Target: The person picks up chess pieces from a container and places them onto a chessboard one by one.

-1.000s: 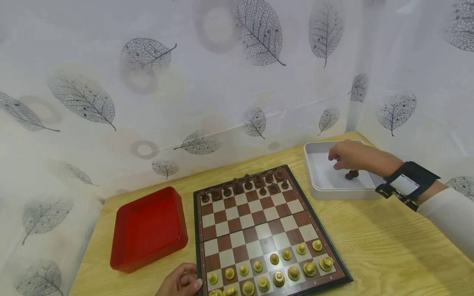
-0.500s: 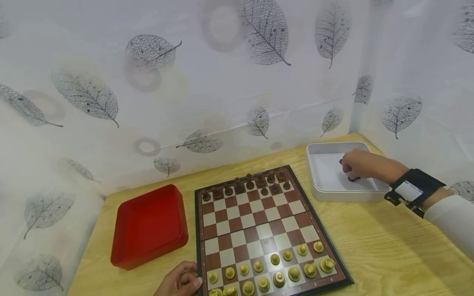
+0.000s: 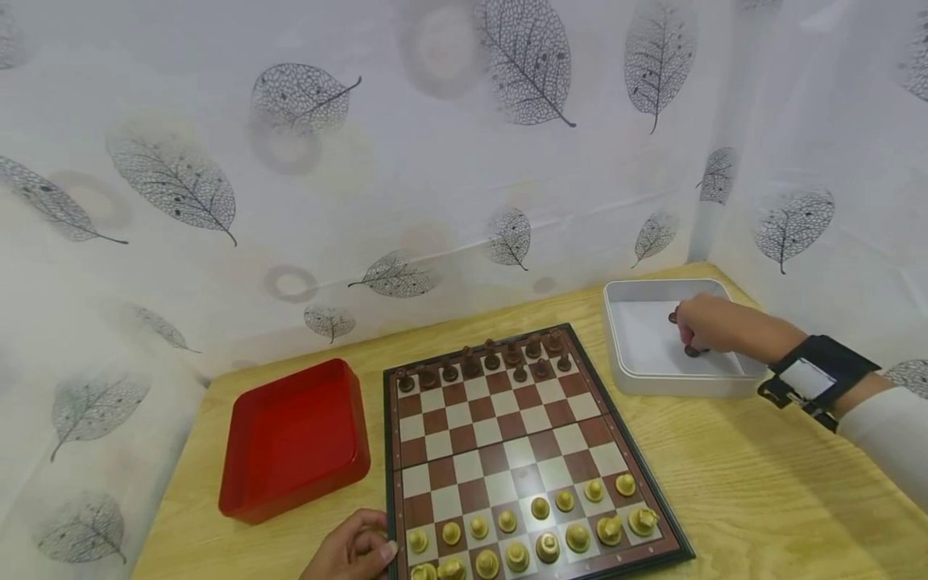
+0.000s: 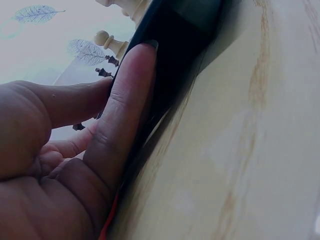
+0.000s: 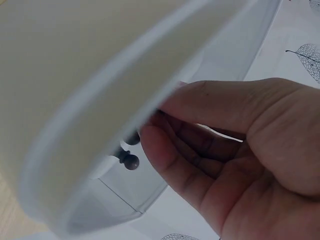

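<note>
Over the last second, slid deeper into the white tray (image 3: 623, 354), the right hand (image 3: 714, 322), from above the middle toward the 3 o'clock wall; meanwhile drifted slightly left and down in the head view, the whole scene. Reached down with fingers curled over a dark chess pawn (image 3: 692, 351) on the tray floor; seen in the right wrist view (image 5: 131, 161) just off the fingertips, though whether pinched or merely touched, cannot tell. Lay at 2 o'clock from the chessboard (image 3: 507, 451), that tray, near but apart. Pressed against the board's near left corner, the left hand (image 3: 355, 552), thumb straight along the dark edge in the left wrist view (image 4: 127, 100), the other fingers loosely bent, gripping nothing. Stood at the board's 12 o'clock end, dark pieces (image 3: 493, 366); at the 6 o'clock end, light pieces (image 3: 536, 532). Sat at 9 o'clock of the board, a red tray (image 3: 290, 439), on the wooden table (image 3: 761, 483).
</note>
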Available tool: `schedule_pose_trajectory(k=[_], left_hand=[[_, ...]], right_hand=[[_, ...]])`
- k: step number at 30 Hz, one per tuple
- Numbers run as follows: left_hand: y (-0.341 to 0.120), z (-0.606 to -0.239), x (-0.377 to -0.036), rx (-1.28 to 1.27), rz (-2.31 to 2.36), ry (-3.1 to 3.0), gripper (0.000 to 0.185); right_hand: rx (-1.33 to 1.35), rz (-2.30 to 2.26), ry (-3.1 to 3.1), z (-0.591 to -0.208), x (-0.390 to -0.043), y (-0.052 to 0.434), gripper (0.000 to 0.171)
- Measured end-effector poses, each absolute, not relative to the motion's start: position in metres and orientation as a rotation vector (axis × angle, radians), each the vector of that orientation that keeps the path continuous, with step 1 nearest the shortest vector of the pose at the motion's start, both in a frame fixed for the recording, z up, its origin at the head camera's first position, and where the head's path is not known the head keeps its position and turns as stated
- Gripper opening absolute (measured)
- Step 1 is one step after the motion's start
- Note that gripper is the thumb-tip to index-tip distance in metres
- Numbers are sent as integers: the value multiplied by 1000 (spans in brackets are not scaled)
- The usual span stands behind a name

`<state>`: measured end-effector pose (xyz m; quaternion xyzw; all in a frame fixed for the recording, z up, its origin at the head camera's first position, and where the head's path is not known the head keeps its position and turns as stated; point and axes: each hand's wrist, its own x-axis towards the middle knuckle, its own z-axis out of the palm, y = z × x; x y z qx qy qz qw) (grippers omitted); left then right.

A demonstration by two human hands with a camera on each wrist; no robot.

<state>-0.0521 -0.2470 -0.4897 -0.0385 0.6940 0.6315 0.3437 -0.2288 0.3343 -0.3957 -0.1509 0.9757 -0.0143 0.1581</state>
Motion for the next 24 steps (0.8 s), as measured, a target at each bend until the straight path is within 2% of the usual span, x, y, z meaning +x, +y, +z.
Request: schedule_pose_trajectory(k=[8,15,24], left_hand=[[-247,-489,-55,-58,1607,1856,51],[-247,-490,-55,-50,1611,1847,47],[-249,-491,-54,-32,1627,1830,46]], right_hand=[[-488,-113,2923,-385,-231,332,8],[-502,-204,2990,-368,-223,311,8],[-746,-336,3113,-355,-211,281,11]])
